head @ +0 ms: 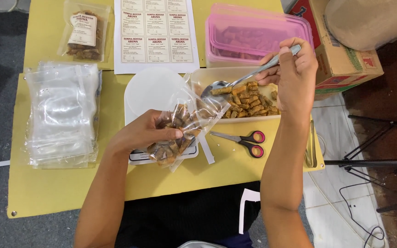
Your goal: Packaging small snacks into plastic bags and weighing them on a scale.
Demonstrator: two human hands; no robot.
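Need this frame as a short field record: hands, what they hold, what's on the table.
left hand: holds a clear bag of fried snacks, mouth open, above a white scale
right hand: holds a metal spoon with one snack piece at the bag's mouth
tray: clear, holds more snacks
scissors: red handles, lying flat on the yellow table
left side: stack of empty bags
far edge: label sheet, pink tubs
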